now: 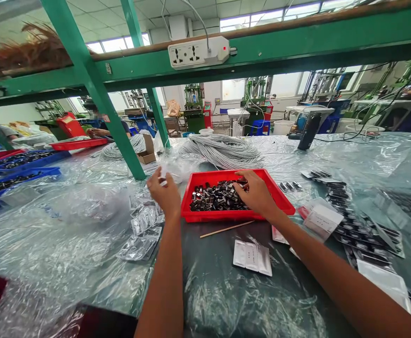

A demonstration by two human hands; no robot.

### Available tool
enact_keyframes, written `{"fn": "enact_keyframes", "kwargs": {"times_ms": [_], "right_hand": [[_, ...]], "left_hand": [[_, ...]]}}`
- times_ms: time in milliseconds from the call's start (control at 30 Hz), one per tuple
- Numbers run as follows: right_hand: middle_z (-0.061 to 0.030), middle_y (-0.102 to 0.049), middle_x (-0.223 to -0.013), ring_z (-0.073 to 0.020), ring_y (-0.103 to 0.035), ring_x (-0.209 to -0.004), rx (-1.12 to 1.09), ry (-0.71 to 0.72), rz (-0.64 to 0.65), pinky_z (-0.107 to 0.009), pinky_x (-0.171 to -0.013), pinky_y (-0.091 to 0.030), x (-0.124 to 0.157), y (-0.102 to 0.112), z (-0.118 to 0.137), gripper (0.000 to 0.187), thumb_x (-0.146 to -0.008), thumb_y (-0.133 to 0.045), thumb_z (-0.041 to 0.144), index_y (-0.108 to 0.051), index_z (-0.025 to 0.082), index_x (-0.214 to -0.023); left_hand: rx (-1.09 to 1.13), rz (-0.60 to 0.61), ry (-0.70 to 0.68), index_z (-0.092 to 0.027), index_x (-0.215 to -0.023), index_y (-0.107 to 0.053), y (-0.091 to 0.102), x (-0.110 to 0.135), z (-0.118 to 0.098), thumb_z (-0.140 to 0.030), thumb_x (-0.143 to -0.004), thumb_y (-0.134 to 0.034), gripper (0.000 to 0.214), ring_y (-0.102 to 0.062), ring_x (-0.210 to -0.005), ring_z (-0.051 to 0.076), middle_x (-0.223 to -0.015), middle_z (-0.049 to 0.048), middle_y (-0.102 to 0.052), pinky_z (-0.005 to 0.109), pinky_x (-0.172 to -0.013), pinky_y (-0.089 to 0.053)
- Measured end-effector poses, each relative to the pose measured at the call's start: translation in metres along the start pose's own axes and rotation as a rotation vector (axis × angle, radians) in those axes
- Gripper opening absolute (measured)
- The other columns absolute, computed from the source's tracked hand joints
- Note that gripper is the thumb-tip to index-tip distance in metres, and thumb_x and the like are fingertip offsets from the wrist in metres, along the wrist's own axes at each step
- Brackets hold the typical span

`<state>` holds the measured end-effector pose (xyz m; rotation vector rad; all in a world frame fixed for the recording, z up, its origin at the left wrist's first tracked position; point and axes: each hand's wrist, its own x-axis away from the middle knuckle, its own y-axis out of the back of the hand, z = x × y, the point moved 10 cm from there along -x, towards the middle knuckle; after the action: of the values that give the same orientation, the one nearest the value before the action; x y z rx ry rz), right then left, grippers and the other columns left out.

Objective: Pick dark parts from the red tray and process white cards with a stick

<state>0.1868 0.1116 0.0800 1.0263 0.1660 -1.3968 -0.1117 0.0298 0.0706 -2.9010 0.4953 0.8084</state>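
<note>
A red tray [277, 197] in the middle of the table holds a heap of small dark shiny parts [214, 197]. My right hand [256, 192] reaches into the tray from the right, fingers curled down onto the parts. My left hand [165, 190] hovers just left of the tray's edge, fingers pinched on a small clear plastic bag [163, 176]. Below the left hand lies a pile of clear plastic bags [144, 225]. A thin wooden stick [226, 229] lies in front of the tray. Small white packets [253, 257] lie nearer to me.
Plastic sheeting [68, 244] covers the table. Rows of packed dark parts [356, 225] run along the right. Coils of grey cable [223, 150] lie behind the tray. Blue trays [15, 176] sit at the left, beside a green frame post [121, 136]. A person sits far back left.
</note>
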Motion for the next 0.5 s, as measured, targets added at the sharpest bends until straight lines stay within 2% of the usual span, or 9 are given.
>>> {"fn": "enact_keyframes", "kwargs": {"times_ms": [33, 100, 167, 233, 300, 367, 433, 500], "right_hand": [[-0.0119, -0.073, -0.102, -0.0223, -0.067, -0.084, 0.014, 0.076, 0.073, -0.036, -0.077, -0.054, 0.002, -0.002, 0.012, 0.019, -0.087, -0.056, 0.023, -0.07, 0.016, -0.099], [-0.0057, -0.072, -0.085, -0.0188, -0.066, -0.075, 0.031, 0.239, 0.33, -0.032, -0.073, -0.052, 0.02, -0.023, 0.036, 0.015, -0.088, -0.055, 0.017, -0.07, 0.019, -0.086], [-0.0034, -0.071, -0.079, -0.0185, -0.065, -0.072, 0.11, 0.363, 0.581, -0.03, -0.069, -0.051, 0.054, -0.055, 0.05, 0.016, -0.084, -0.059, 0.008, -0.068, 0.02, -0.079], [-0.0056, -0.071, -0.082, -0.0211, -0.066, -0.073, 0.239, 0.403, 0.687, -0.031, -0.065, -0.05, 0.085, -0.083, 0.051, 0.024, -0.076, -0.06, -0.002, -0.067, 0.021, -0.078], [-0.0089, -0.071, -0.084, -0.0239, -0.066, -0.075, 0.323, 0.38, 0.669, -0.032, -0.065, -0.049, 0.102, -0.099, 0.049, 0.03, -0.071, -0.058, -0.008, -0.064, 0.02, -0.077], [-0.009, -0.069, -0.082, -0.0237, -0.065, -0.075, 0.334, 0.368, 0.668, -0.032, -0.065, -0.049, 0.109, -0.105, 0.051, 0.03, -0.069, -0.058, -0.009, -0.062, 0.021, -0.074], [-0.0069, -0.067, -0.083, -0.02, -0.062, -0.07, 0.31, 0.361, 0.691, -0.03, -0.063, -0.046, 0.106, -0.099, 0.054, 0.025, -0.07, -0.058, -0.005, -0.06, 0.021, -0.074], [-0.0041, -0.063, -0.083, -0.0161, -0.057, -0.066, 0.207, 0.324, 0.66, -0.028, -0.06, -0.043, 0.093, -0.076, 0.058, 0.019, -0.072, -0.058, 0.002, -0.059, 0.02, -0.076]], "left_hand": [[-0.053, -0.096, -0.034, -0.017, -0.119, -0.066, 0.022, -0.003, -0.002, -0.022, -0.085, -0.055, 0.037, -0.061, -0.1, 0.019, -0.122, 0.0121, -0.058, 0.03, -0.081, -0.052], [-0.157, -0.194, -0.096, -0.017, -0.12, -0.065, 0.059, 0.0, -0.006, -0.019, -0.082, -0.056, 0.039, -0.056, -0.118, 0.024, -0.127, 0.0135, -0.054, 0.036, -0.094, -0.05], [-0.223, -0.158, -0.161, -0.016, -0.115, -0.067, 0.084, 0.014, -0.009, -0.02, -0.082, -0.057, 0.035, -0.052, -0.126, 0.027, -0.125, 0.0135, -0.056, 0.042, -0.102, -0.046], [-0.248, -0.033, -0.22, -0.018, -0.109, -0.067, 0.1, 0.039, -0.012, -0.024, -0.084, -0.055, 0.028, -0.055, -0.122, 0.027, -0.119, 0.0117, -0.061, 0.044, -0.101, -0.047], [-0.258, 0.115, -0.263, -0.019, -0.104, -0.067, 0.111, 0.072, -0.015, -0.027, -0.088, -0.053, 0.023, -0.058, -0.115, 0.027, -0.113, 0.0101, -0.063, 0.043, -0.097, -0.05], [-0.247, 0.253, -0.275, -0.02, -0.102, -0.067, 0.116, 0.109, -0.018, -0.03, -0.09, -0.053, 0.021, -0.062, -0.107, 0.025, -0.111, 0.0093, -0.064, 0.041, -0.092, -0.052], [-0.212, 0.473, -0.302, -0.022, -0.1, -0.067, 0.104, 0.148, -0.024, -0.03, -0.092, -0.053, 0.018, -0.065, -0.1, 0.023, -0.107, 0.008, -0.065, 0.038, -0.088, -0.054], [-0.183, 0.763, -0.329, -0.023, -0.101, -0.068, 0.077, 0.188, -0.03, -0.031, -0.091, -0.055, 0.018, -0.066, -0.101, 0.022, -0.109, 0.0079, -0.066, 0.037, -0.091, -0.054]]}}
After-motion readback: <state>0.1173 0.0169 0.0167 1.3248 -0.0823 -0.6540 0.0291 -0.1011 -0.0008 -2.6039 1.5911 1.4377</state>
